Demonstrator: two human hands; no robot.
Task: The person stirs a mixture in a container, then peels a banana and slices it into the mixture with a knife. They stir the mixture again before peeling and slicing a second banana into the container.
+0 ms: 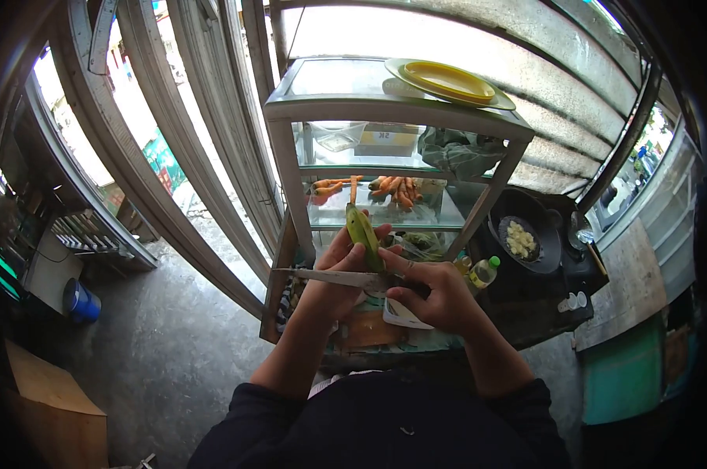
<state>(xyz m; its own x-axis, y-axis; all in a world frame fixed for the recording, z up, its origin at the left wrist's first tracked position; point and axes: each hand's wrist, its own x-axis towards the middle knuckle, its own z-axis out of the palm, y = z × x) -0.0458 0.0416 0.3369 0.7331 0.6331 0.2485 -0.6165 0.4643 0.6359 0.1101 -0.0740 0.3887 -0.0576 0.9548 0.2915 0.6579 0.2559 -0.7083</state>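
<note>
My left hand [339, 264] is wrapped round a green banana [360, 233], which points upward and away from me. A knife [339, 277] is gripped by its handle in my right hand [441, 292]. Its blade points left, crossing in front of my left palm near the banana's lower end. The fingers of my right hand come close to that lower end too. Under the hands lie a brown board [369, 330] and a white container [407, 316], both partly hidden.
A glass-shelved cabinet [400, 109] stands ahead, holding orange carrot-like pieces [400, 190] and a leafy green bundle [457, 152]. Yellow and green plates [451, 82] rest on top. To the right are a bottle [482, 273] and a dark wok [543, 254] with pale yellow chunks [521, 240].
</note>
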